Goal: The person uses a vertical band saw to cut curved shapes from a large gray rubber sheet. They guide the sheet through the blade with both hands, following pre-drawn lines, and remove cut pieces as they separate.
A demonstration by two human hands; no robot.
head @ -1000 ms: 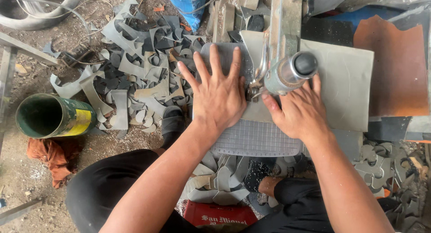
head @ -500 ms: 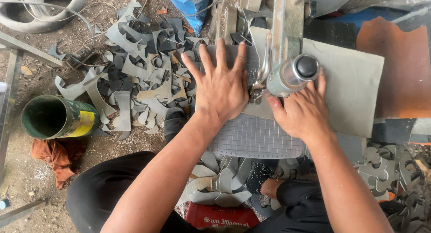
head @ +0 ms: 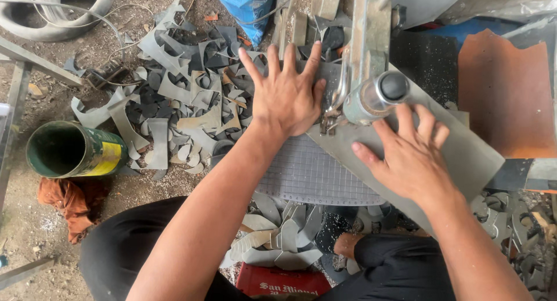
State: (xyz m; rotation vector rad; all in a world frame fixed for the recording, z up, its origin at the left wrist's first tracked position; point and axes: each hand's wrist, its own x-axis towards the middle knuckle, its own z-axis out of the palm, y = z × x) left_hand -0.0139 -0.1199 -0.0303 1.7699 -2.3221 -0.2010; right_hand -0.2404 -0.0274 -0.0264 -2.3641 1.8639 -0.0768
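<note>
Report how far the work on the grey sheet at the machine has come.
Done: a heap of cut grey offcuts lies on the ground. In hand: the left hand and right hand press flat on the grey sheet under the machine head. Left: much of the sheet looks uncut.

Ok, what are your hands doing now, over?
Left hand flat, open on grey sheet. Right hand spread on it beside machine head. Scrap offcuts piled left, clear.

Flat grey sheet (head: 406, 156), grid-textured near edge, angled under the machine's metal head (head: 371, 98)
</note>
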